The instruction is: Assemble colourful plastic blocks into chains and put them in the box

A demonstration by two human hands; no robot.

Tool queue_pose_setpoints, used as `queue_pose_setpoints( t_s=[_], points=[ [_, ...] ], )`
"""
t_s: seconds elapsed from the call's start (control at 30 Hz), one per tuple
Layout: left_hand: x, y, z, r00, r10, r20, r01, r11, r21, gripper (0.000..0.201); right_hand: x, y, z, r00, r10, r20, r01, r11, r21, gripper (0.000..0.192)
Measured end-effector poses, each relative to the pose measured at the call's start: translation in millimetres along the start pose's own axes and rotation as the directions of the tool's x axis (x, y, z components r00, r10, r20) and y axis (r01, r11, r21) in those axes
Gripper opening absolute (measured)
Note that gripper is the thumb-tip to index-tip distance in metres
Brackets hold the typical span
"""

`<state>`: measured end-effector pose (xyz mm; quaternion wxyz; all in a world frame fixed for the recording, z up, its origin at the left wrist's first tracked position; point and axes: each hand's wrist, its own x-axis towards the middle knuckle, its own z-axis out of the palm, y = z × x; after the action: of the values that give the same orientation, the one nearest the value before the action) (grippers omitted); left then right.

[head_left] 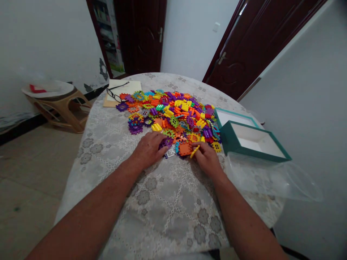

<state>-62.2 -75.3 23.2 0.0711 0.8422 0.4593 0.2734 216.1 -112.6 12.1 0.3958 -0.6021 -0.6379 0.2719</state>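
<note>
A heap of colourful plastic building pieces with toothed edges lies across the middle of the table. At its near edge, the fingers of my left hand curl around a purple toothed piece. My right hand pinches a thin yellow piece, seen nearly edge-on. Just left of those fingertips is an orange square panel; whether they touch it I cannot tell. A white lattice window piece lies between my hands, close to my left thumb.
Right of the heap stand a green open box and its lid. A clear plastic container lies in front of them. Black glasses rest on paper at the far left. The round table has a patterned cloth. A wooden stool stands left.
</note>
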Motion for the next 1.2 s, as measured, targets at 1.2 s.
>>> queue_pose_setpoints(
  t_s=[1.2],
  points=[
    [4, 24, -17.9, 0.959, -0.251, 0.135, 0.284, 0.874, -0.395, 0.034, -9, -16, 3, 0.947, -0.297, -0.121, 0.254, 0.925, -0.283, 0.042]
  ],
)
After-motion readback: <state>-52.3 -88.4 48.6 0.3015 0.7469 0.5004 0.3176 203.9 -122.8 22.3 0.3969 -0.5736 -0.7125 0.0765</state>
